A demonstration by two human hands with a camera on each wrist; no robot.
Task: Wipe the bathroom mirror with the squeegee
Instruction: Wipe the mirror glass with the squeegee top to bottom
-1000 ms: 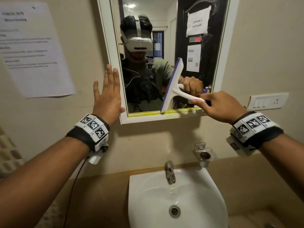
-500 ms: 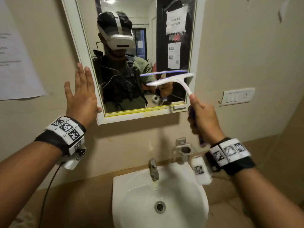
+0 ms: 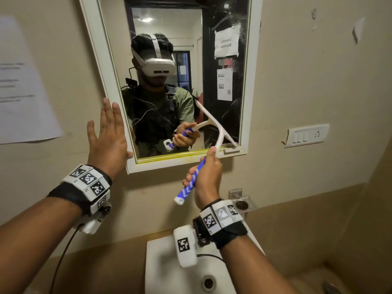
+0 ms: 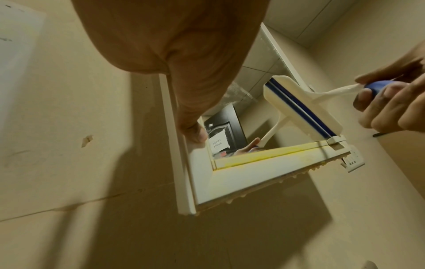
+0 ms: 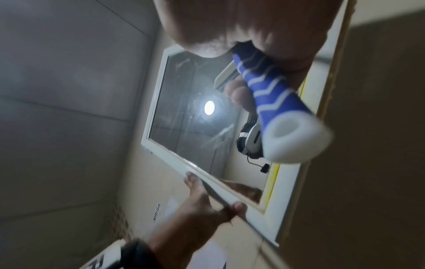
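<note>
Since half a second ago the squeegee (image 3: 216,132) has swung from lying level across the glass to a slant, its blade running down to the mirror's (image 3: 224,85) lower right corner. Its blade edge looks to lie against the glass just above the yellow-stained bottom frame. Below that, the right hand (image 3: 206,177) wraps its fingers round the blue-and-white handle, whose white end sticks out beneath the fist. Off to the left of this grip, the left hand (image 3: 108,141) is flat with fingers straight, palm on the wall, thumb touching the mirror's left frame. Under the gripping wrist sits the white sink (image 3: 161,270).
</note>
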